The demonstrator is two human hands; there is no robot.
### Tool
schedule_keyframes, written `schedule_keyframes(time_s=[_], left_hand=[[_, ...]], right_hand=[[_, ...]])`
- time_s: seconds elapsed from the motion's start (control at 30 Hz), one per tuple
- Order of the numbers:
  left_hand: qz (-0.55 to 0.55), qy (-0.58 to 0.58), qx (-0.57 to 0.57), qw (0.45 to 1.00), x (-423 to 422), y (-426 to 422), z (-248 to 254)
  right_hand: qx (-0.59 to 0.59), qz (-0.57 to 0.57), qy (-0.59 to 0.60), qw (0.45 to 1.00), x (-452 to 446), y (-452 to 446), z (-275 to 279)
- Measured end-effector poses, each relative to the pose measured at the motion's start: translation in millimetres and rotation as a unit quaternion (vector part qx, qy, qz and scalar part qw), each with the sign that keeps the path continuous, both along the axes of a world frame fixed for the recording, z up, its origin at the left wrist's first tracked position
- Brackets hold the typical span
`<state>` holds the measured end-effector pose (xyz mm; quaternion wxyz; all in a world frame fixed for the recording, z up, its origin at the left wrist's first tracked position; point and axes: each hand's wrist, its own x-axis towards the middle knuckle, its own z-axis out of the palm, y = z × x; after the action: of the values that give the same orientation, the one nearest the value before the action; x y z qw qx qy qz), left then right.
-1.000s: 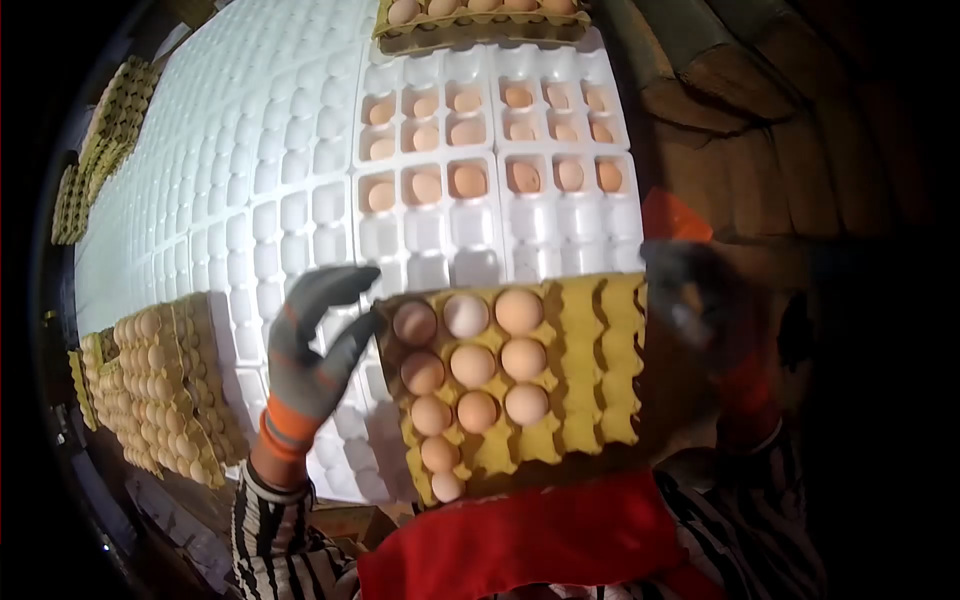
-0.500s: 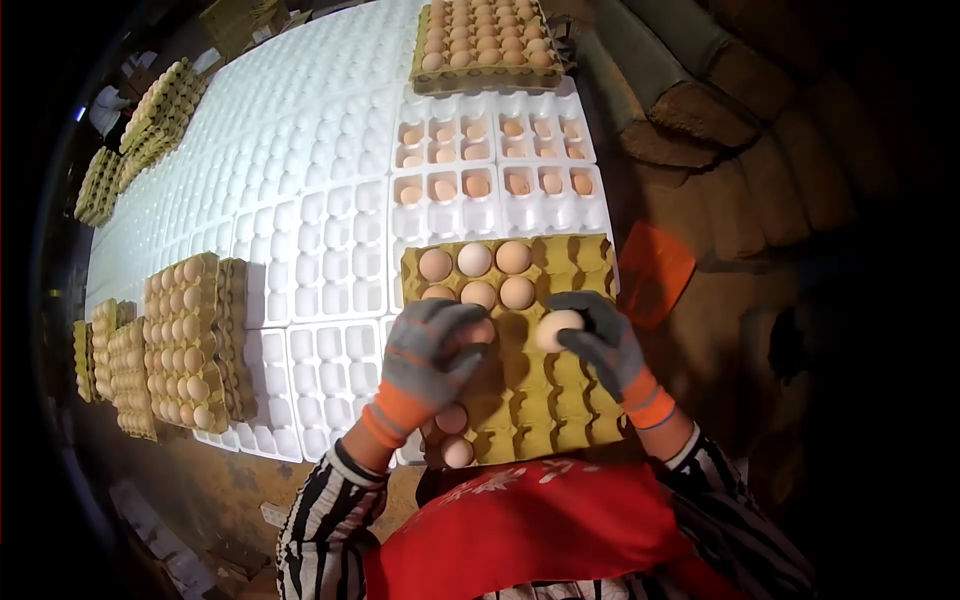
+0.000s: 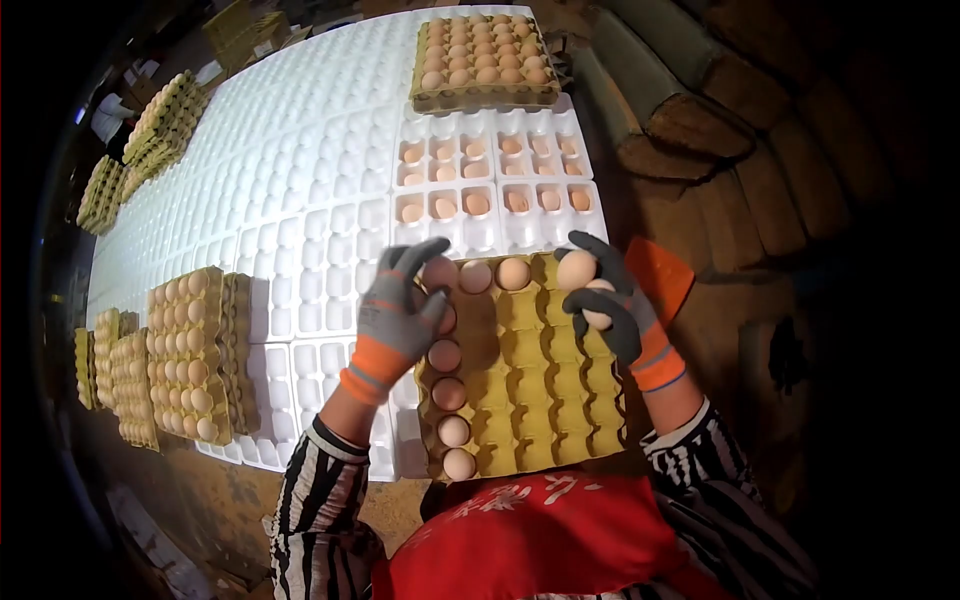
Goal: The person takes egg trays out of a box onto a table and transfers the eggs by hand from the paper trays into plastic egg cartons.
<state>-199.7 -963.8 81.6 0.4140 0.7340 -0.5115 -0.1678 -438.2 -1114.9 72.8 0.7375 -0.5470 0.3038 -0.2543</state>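
A yellow-brown egg tray [image 3: 535, 400] lies in front of me, with eggs down its left column and along part of its top row. My left hand [image 3: 395, 315], gloved in grey and orange, has its thumb and fingers around an egg [image 3: 439, 273] at the tray's top left corner. Over the tray's upper right corner, my right hand [image 3: 615, 300] holds two eggs [image 3: 577, 270]. Just beyond the tray, white plastic trays [image 3: 497, 215] carry eggs in several of their cells.
A stack of full egg trays [image 3: 485, 60] stands at the far end. More egg stacks [image 3: 185, 350] are at the left edge, others [image 3: 160, 125] farther back. An orange object [image 3: 662, 275] lies right of my right hand. A person [image 3: 110, 117] shows at the far left.
Both hands have moved up toward the tray's far edge. My right hand now holds two eggs where one showed before. Fewer eggs sit in the tray's middle columns.
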Motion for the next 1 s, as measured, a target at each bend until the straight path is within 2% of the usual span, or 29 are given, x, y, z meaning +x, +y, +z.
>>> schedule_keyframes(time_s=[0.07,0.1,0.13,0.17,0.23,0.3,0.33,0.4,0.43,0.47,0.5,0.57,0.63,0.67,0.7,0.77,0.8,0.83,0.87,0.9,0.93,0.97,1.0], left_hand=[[-0.004,-0.065,-0.011,0.998,10,-12,-2],[-0.040,-0.127,0.017,0.991,12,-20,-4],[-0.076,-0.188,0.046,0.978,11,-28,-10],[-0.113,-0.249,0.076,0.959,8,-36,-12],[-0.108,-0.325,0.223,0.913,-11,-53,-3],[-0.097,-0.397,0.276,0.870,-27,-66,-3],[-0.107,-0.390,0.265,0.876,-24,-67,-5],[-0.130,-0.375,0.244,0.885,-9,-69,-12],[-0.119,-0.302,0.195,0.926,4,-68,-11],[-0.104,-0.226,0.144,0.958,21,-66,-5],[-0.089,-0.148,0.091,0.981,32,-69,1],[-0.050,-0.160,0.074,0.983,45,-96,5],[-0.060,-0.162,0.083,0.982,51,-124,-24],[-0.104,-0.133,0.129,0.977,55,-139,-39],[-0.127,-0.163,0.128,0.970,54,-148,-52],[-0.160,-0.130,0.197,0.958,67,-152,-72],[-0.155,-0.073,0.158,0.973,75,-149,-76],[-0.148,-0.016,0.118,0.982,83,-145,-82],[-0.168,-0.018,0.073,0.983,94,-140,-93],[-0.181,-0.018,0.043,0.982,102,-132,-107],[-0.137,0.144,0.089,0.976,97,-123,-107],[-0.111,0.235,0.110,0.959,97,-117,-108],[-0.076,0.322,0.127,0.935,97,-110,-110]], right_hand=[[-0.159,0.056,0.066,0.983,6,-16,-7],[-0.315,0.081,0.144,0.935,18,-19,-4],[-0.464,0.084,0.214,0.856,33,-20,4],[-0.539,0.133,0.345,0.756,45,-16,17],[-0.593,0.188,0.461,0.634,67,-13,19],[-0.581,0.225,0.486,0.613,76,-17,16],[-0.575,0.245,0.497,0.602,80,-21,15],[-0.446,0.204,0.358,0.795,66,-49,11],[-0.368,0.178,0.278,0.869,55,-66,6],[-0.232,0.098,0.171,0.952,50,-83,-10],[-0.212,0.079,0.126,0.966,48,-101,-13],[-0.419,0.126,0.245,0.865,53,-133,-18],[-0.477,0.147,0.345,0.795,69,-135,-32],[-0.502,0.158,0.393,0.754,78,-132,-41],[-0.518,0.174,0.472,0.692,85,-127,-48],[-0.459,0.197,0.396,0.771,81,-143,-66],[-0.305,0.185,0.325,0.876,78,-149,-62],[-0.169,0.174,0.256,0.936,71,-155,-59],[-0.028,0.149,0.188,0.970,64,-160,-57],[-0.026,0.158,0.180,0.970,58,-166,-69],[-0.018,0.167,0.203,0.964,51,-171,-77],[-0.012,0.177,0.225,0.958,45,-175,-82],[-0.025,0.155,0.187,0.970,43,-175,-80]])
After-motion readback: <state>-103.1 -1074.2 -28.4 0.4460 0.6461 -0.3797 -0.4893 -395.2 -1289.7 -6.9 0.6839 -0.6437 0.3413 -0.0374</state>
